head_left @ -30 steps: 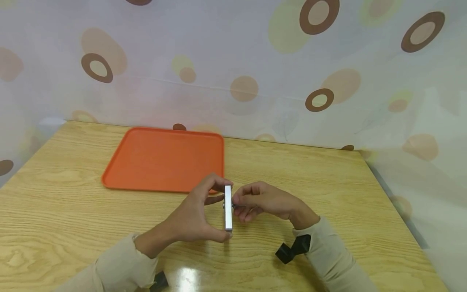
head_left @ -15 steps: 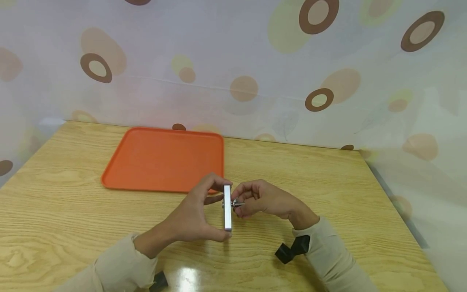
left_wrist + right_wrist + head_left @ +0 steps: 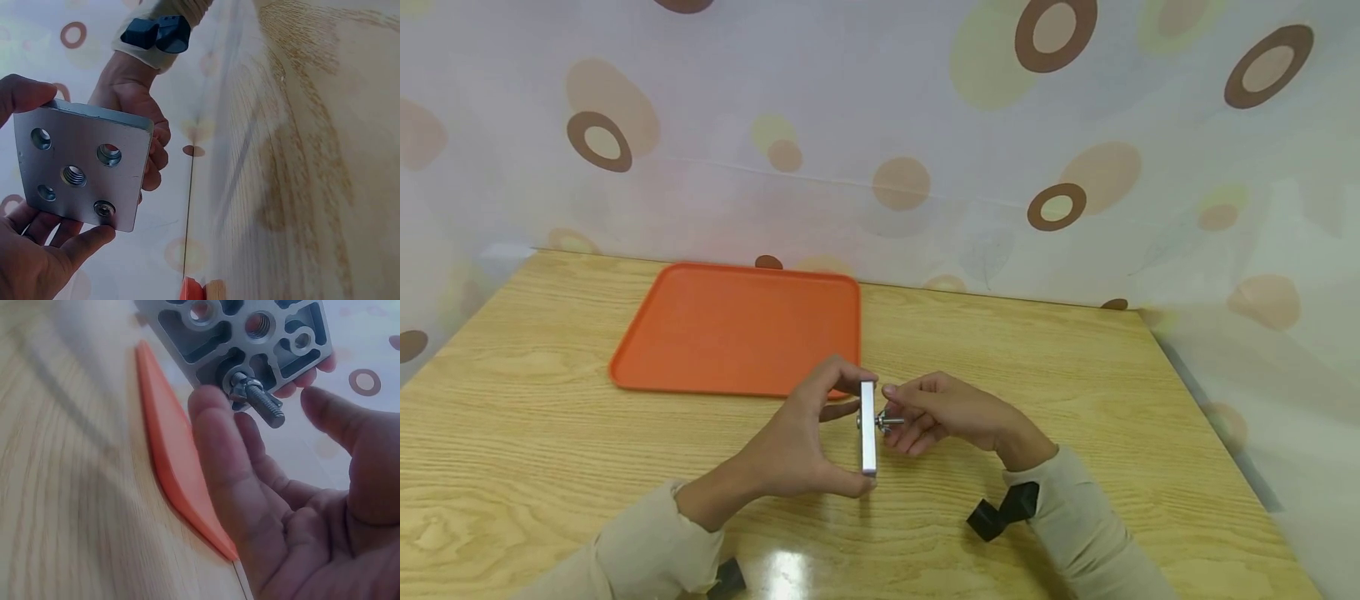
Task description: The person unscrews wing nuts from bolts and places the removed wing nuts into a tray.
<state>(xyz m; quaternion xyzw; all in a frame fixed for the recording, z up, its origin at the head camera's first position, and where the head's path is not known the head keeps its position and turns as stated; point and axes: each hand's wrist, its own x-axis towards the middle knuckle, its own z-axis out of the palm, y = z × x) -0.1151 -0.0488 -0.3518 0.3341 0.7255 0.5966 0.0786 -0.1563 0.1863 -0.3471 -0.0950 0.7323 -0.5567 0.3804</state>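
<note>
While a metal plate (image 3: 868,450) is up on its edge in the air, over the wooden table (image 3: 1037,358), we can see both of its sides. One side is flat, with small holes near the corners and a ridged hole in the middle. The other side has hollow pockets. A shiny bolt (image 3: 270,409) goes through one corner hole and pokes out on the right. On it sits a little nut with wings (image 3: 245,389), close to the plate. We see the left hand (image 3: 797,446) holding the plate, thumb on the near edge and fingers on the far one. The right hand (image 3: 951,417) is beside the bolt, fingers softly bent and thumb away from the nut. We cannot tell if a fingertip touches the nut. Farther back, an orange tray (image 3: 737,333) lies flat on the table. Behind it we find a pale wall (image 3: 850,92) with round shapes. Both arms wear cream sleeves (image 3: 1090,529).
</note>
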